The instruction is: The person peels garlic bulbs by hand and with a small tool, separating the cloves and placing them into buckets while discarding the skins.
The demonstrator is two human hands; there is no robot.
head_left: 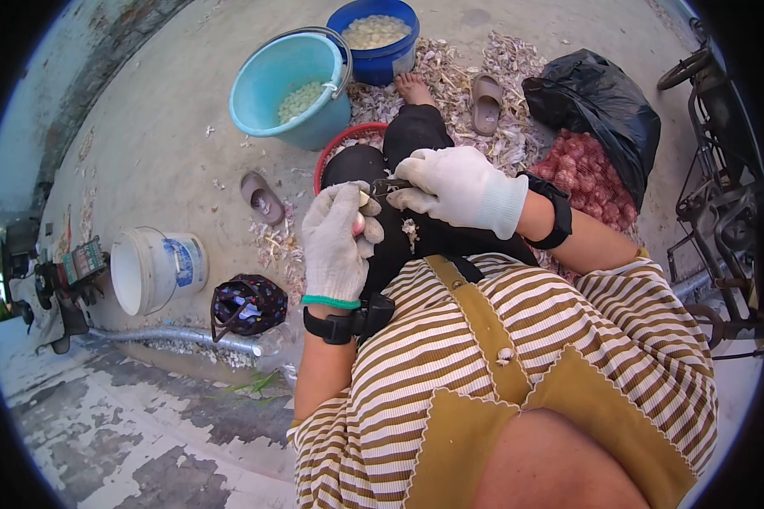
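My left hand point(341, 237), in a white knit glove with a green cuff, is closed around garlic cloves point(359, 224); a pinkish one and a pale one show between the fingers. Close beside it, my right hand point(460, 188), also gloved, grips a small dark-bladed knife point(389, 186) whose tip points toward the left hand. Its handle is mostly hidden in the glove. Both hands are above my lap, over dark trousers. Partly covered by my legs, a red basket point(321, 166) stands between the hands and the buckets.
Ahead stand a light-blue bucket point(244, 93) and a dark-blue bucket point(380, 66), both holding peeled cloves. Garlic skins point(501, 64) litter the floor around two slippers. At right are a mesh sack of garlic bulbs point(587, 176), a black plastic bag point(603, 102) and a bicycle point(713, 187). A white bucket point(157, 271) lies left.
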